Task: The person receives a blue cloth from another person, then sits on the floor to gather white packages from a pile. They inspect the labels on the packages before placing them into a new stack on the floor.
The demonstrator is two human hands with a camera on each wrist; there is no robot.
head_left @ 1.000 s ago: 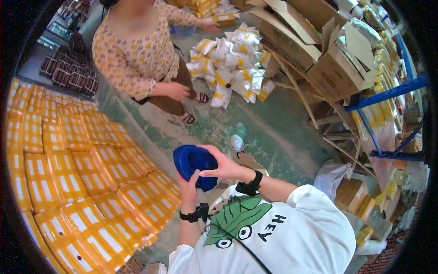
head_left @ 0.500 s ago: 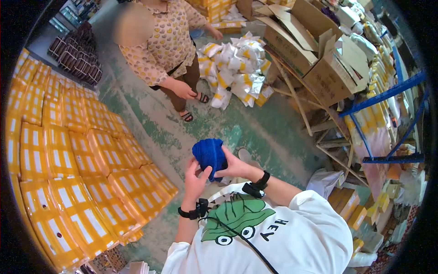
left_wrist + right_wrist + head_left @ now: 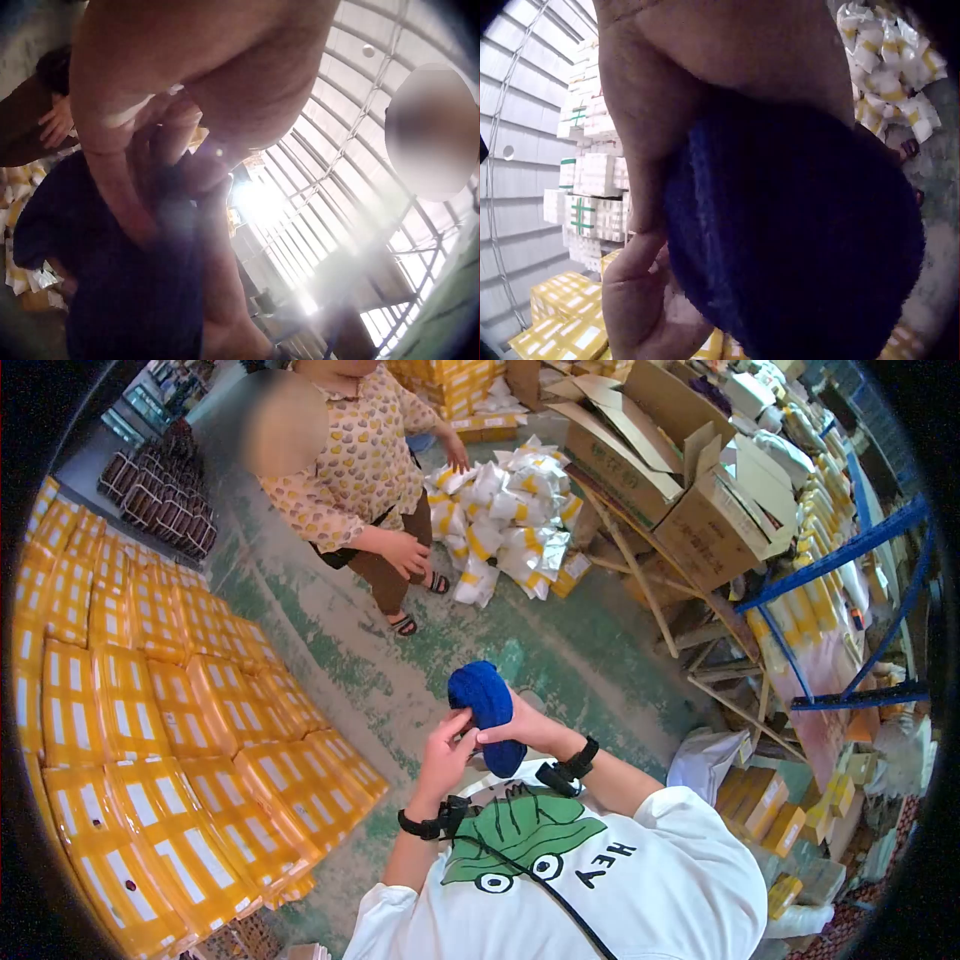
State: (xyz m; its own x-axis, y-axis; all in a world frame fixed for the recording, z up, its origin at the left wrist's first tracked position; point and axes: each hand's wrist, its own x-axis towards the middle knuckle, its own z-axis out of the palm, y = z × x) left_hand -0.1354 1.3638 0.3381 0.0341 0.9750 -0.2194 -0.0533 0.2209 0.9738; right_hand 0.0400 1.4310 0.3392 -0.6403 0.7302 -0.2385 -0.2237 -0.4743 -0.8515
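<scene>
A left hand [image 3: 445, 760] and a right hand [image 3: 533, 726] both grip a soft, fuzzy, bright blue folded cloth [image 3: 482, 695], right of stacked yellow boxes [image 3: 190, 800].

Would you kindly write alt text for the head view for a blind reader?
A person's left hand and right hand hold a blue fabric item above a green floor. Stacked yellow-taped boxes fill the left; another person stands near white packages.

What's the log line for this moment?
left hand: holds blue fabric item; right hand: holds same item; background: stacked boxes, another person
</scene>
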